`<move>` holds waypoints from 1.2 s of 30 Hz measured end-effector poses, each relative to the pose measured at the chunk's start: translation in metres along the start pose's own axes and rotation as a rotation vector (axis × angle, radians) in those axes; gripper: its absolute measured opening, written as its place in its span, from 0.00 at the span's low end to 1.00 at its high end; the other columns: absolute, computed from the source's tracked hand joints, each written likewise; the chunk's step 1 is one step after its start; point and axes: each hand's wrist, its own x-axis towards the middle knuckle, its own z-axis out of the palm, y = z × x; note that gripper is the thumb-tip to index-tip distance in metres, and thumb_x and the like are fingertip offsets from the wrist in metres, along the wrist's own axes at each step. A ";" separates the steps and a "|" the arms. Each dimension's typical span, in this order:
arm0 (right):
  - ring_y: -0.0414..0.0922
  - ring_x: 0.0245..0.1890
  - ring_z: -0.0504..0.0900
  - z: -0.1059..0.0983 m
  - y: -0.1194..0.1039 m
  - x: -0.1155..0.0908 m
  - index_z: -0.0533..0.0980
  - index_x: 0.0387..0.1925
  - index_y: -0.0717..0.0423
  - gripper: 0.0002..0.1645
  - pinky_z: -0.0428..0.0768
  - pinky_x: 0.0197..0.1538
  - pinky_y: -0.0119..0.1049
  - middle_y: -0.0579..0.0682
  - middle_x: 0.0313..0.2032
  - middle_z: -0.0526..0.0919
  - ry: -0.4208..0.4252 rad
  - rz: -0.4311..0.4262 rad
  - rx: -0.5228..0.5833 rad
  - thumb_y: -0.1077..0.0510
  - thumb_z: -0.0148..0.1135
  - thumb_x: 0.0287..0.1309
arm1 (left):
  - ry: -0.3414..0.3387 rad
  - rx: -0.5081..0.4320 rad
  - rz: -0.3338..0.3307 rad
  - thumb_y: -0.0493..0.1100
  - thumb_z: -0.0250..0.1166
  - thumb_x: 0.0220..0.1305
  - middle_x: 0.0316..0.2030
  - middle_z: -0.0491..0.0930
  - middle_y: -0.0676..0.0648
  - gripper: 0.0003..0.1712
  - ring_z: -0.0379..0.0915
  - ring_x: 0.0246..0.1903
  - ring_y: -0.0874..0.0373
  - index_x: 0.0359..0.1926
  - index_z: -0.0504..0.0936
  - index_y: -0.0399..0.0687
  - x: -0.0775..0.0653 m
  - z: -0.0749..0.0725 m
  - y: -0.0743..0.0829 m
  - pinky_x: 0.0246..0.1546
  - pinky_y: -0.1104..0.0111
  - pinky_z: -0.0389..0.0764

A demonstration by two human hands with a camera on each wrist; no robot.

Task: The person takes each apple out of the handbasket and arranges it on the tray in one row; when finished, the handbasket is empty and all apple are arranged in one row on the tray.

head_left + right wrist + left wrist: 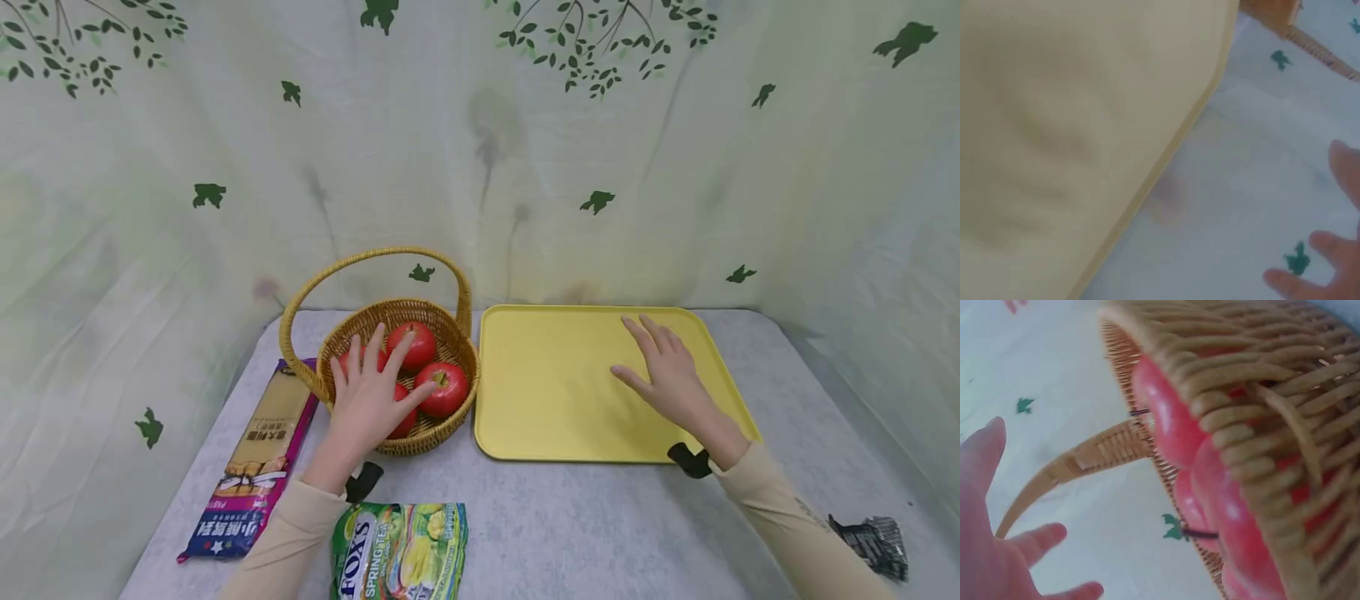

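In the head view my left hand [367,400] hovers over a wicker basket [472,367] with its fingers spread. Several red apples [444,390] lie inside, some partly hidden behind that hand. From the left wrist camera, the fingers [1041,544] appear apart from the apples [1235,512], beside the basket's arched handle [1094,453]. My right hand [671,375] is above the right part of a yellow tray [551,383], fingers extended and nothing held. The right wrist view shows the tray's surface [1085,94] and soft shadows on it.
A long pasta packet [258,450] lies left of the basket. A green candy bag [408,550] is at the table's front, near my left forearm. Crumpled black plastic [873,542] sits at the right edge. Behind the table hangs a leaf-printed curtain [420,150].
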 end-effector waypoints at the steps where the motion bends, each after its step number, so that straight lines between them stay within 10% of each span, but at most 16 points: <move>1: 0.70 0.66 0.50 0.001 -0.004 0.002 0.50 0.74 0.54 0.45 0.51 0.61 0.69 0.67 0.69 0.51 -0.004 -0.029 0.043 0.46 0.59 0.64 | 0.001 -0.035 0.011 0.68 0.58 0.61 0.73 0.42 0.37 0.47 0.30 0.69 0.31 0.74 0.54 0.56 -0.004 -0.003 -0.001 0.61 0.33 0.33; 10: 0.55 0.58 0.71 0.021 -0.056 0.027 0.54 0.73 0.48 0.42 0.70 0.57 0.54 0.54 0.66 0.63 -0.131 -0.189 0.415 0.51 0.62 0.63 | -0.026 -0.485 0.028 0.49 0.63 0.65 0.69 0.54 0.39 0.36 0.49 0.67 0.39 0.71 0.61 0.50 -0.048 -0.025 -0.034 0.57 0.35 0.59; 19: 0.49 0.50 0.78 0.057 -0.110 0.056 0.57 0.72 0.46 0.37 0.77 0.52 0.46 0.56 0.62 0.70 -0.351 -0.243 0.671 0.54 0.60 0.65 | -0.011 -0.721 -0.193 0.46 0.55 0.72 0.64 0.62 0.39 0.30 0.62 0.59 0.44 0.70 0.60 0.46 -0.084 -0.016 -0.065 0.59 0.62 0.69; 36: 0.62 0.44 0.80 0.118 -0.173 0.094 0.55 0.71 0.53 0.36 0.81 0.46 0.43 0.65 0.62 0.65 -0.717 -0.261 0.920 0.59 0.56 0.66 | -0.151 -1.002 -0.305 0.47 0.51 0.73 0.73 0.35 0.38 0.37 0.49 0.65 0.27 0.76 0.43 0.58 -0.068 0.026 -0.091 0.57 0.41 0.65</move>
